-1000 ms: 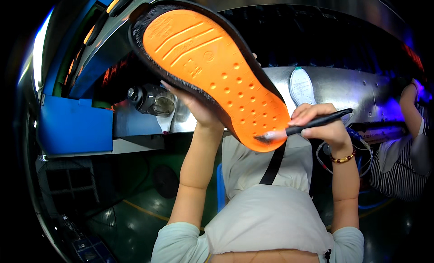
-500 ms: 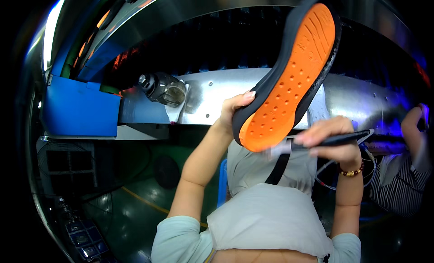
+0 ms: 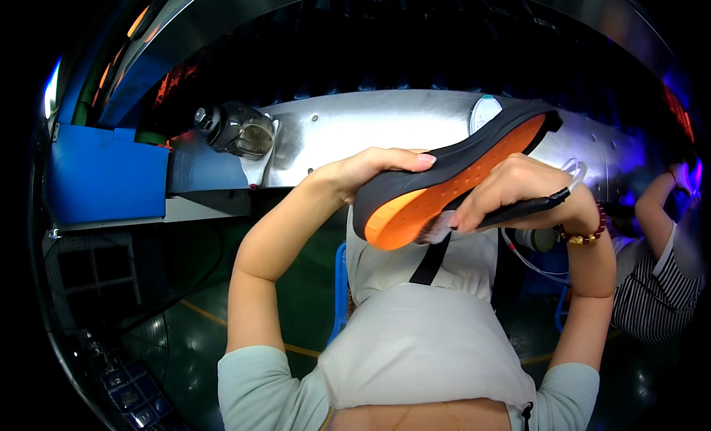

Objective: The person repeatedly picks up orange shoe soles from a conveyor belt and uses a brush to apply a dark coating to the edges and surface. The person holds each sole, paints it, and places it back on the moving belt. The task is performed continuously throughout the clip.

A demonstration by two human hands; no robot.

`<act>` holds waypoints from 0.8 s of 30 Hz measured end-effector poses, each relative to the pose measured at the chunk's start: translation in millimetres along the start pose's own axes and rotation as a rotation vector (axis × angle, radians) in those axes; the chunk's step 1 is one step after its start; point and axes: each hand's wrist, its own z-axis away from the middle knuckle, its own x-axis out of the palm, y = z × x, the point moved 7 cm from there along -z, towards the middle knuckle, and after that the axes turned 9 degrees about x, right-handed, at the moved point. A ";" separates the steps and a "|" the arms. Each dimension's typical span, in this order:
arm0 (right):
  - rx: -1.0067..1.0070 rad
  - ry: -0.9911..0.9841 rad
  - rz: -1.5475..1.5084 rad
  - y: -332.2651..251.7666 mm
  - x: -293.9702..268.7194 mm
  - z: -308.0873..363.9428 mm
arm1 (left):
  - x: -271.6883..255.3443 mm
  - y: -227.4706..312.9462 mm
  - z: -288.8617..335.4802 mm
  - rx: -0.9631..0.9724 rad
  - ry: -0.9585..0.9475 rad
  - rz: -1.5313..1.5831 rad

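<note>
My left hand [image 3: 374, 166] grips a shoe sole [image 3: 392, 224] by its edge, the thumb lying on the black sidewall. The sole has a black rim and an orange dimpled face, and is tilted with its rounded end toward me. In my right hand [image 3: 511, 186] is a brush [image 3: 529, 209] with a black handle and pale bristles. A clear tube curves from the handle's rear end. The bristles are at the sole's near lower edge, by the rounded end; my fingers and the sole partly hide the contact.
A metal ledge [image 3: 370, 124] runs across in front of me, with a dark opening behind it. On it stand a dark-capped clear bottle [image 3: 248, 131] and a white rounded piece [image 3: 485, 109]. A blue box [image 3: 107, 172] sits at left. Another person's arm [image 3: 655, 201] shows at right.
The sole has swung down to the right and turned, so its black sidewall shows more. My right hand with the brush has shifted slightly left and up, bristles still near the rounded end.
</note>
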 end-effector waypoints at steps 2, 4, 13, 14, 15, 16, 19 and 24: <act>0.092 -0.087 0.130 -11.7 -4.4 3.4 | -11.3 -1.0 7.6 -0.079 -0.005 -0.016; -0.038 0.082 -0.009 -10.9 -15.9 3.5 | -16.1 -0.9 11.2 -0.102 0.041 0.013; 0.003 0.207 -0.062 -0.1 -14.4 25.8 | -26.4 -3.2 26.5 -0.053 0.058 0.064; 0.015 0.370 -0.071 4.1 -22.7 29.6 | -27.4 -1.8 30.1 -0.049 0.161 0.095; 0.048 0.412 -0.120 11.5 -24.6 31.0 | -27.4 -1.9 32.4 -0.041 0.156 0.095; 0.056 0.377 -0.117 18.6 -20.3 31.5 | -31.4 0.8 35.1 -0.030 0.149 0.090; 0.113 0.282 0.030 12.5 -10.6 39.8 | -45.8 -5.4 39.7 0.028 0.143 0.166; 0.062 0.535 -0.062 10.5 -28.6 49.6 | -55.0 -11.2 46.8 0.091 0.030 0.369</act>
